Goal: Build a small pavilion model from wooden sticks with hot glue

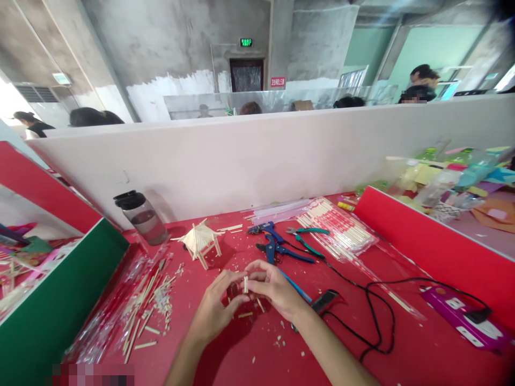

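Short pale wooden stick pieces (pixel 245 284) stand upright between the fingertips of both hands, above the red tabletop. My left hand (pixel 219 305) pinches them from the left with thumb and fingers. From the right, my right hand (pixel 276 289) closes its thumb and fingers on the same pieces. Just beyond the hands stands a small stick structure (pixel 201 241) with a slatted roof and legs. Loose sticks (pixel 245 315) lie on the table below my fingers. A blue glue gun (pixel 271 249) and green-handled pliers (pixel 308 236) rest behind my right hand.
Cut sticks (pixel 140 305) and plastic wrappers lie at left beside a green divider (pixel 68 289). A water bottle (pixel 145 220) stands behind them. Packaged sticks (pixel 338 225), a black cable and a purple power strip (pixel 462 319) are at right. People's heads show beyond the white partition (pixel 241 161).
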Tool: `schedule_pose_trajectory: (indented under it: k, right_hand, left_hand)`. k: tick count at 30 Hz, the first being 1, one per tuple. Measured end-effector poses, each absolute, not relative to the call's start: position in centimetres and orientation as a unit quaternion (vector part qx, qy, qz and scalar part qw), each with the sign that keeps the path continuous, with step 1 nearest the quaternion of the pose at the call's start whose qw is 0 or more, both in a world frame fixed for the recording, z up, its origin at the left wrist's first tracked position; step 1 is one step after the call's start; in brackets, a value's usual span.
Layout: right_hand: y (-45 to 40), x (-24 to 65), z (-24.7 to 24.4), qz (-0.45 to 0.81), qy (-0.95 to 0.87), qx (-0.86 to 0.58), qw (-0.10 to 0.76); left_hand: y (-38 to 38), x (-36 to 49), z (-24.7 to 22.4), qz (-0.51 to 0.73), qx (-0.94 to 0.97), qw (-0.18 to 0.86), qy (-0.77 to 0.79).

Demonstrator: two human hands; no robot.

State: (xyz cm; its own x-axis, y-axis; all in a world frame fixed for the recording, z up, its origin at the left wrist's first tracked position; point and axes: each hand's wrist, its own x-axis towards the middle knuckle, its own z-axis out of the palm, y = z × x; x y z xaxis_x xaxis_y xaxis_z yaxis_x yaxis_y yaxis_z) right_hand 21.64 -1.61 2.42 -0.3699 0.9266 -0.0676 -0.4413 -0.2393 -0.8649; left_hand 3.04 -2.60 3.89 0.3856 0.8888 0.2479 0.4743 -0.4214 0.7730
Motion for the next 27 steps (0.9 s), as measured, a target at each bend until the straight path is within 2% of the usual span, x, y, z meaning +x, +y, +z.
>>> schedule_pose_trajectory:
  k: [27]
  right_hand:
    - [-1.4,21.8,2.1,0.733,-0.393,-0.303,0.465]
  left_hand:
    - [-2.3,2.7,2.9,0.355,0.797,0.248,0.421]
